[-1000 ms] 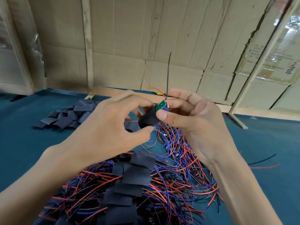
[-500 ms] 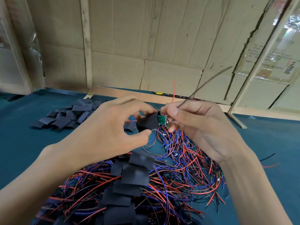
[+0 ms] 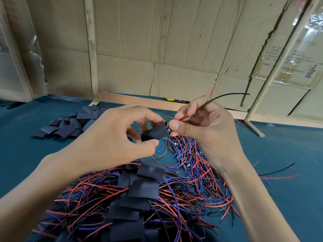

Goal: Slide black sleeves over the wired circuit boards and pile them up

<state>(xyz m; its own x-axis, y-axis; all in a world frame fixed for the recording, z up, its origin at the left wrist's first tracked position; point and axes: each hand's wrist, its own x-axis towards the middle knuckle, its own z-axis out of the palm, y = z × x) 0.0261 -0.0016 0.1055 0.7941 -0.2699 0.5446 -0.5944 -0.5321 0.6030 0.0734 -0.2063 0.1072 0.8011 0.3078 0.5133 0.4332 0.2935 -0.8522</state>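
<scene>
The left hand pinches a black sleeve between thumb and fingers. The right hand pinches the circuit board at the sleeve's mouth, with its red and black wires trailing past the fingers. Only a sliver of board shows. To do this step well, the left hand likely should keep the sleeve's mouth rounded while the right feeds the board straight in. Compared with 0.5 s ago, far less green board is exposed and the black wire lies flatter. Below sits the pile of sleeved boards; spare sleeves lie far left on the table.
</scene>
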